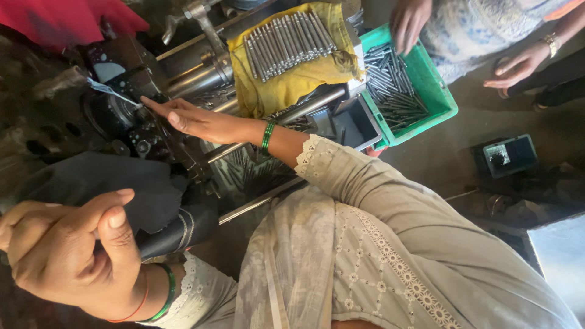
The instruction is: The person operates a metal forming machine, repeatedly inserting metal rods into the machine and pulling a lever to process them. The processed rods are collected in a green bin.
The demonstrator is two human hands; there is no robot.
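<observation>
My right hand [186,120] reaches left across a dark, oily machine [131,131]. Its fingers are stretched out flat, and the fingertip touches the round chuck area beside a thin pale nozzle [109,91]. I see nothing held in it. A green bangle [267,136] sits on that wrist. My left hand [70,253] is a closed fist at the lower left, thumb pressed on the forefinger. A black ribbed lever handle [183,228] runs into the fist from the right. A dark cloth [116,183] lies just above it.
A yellow cloth [274,85] carries a row of several steel pins [286,39]. A green crate [436,91] of more pins stands to its right, with another person's hands [408,21] over it. A grey open box [350,122] and a small dark device [509,155] on the floor are nearby.
</observation>
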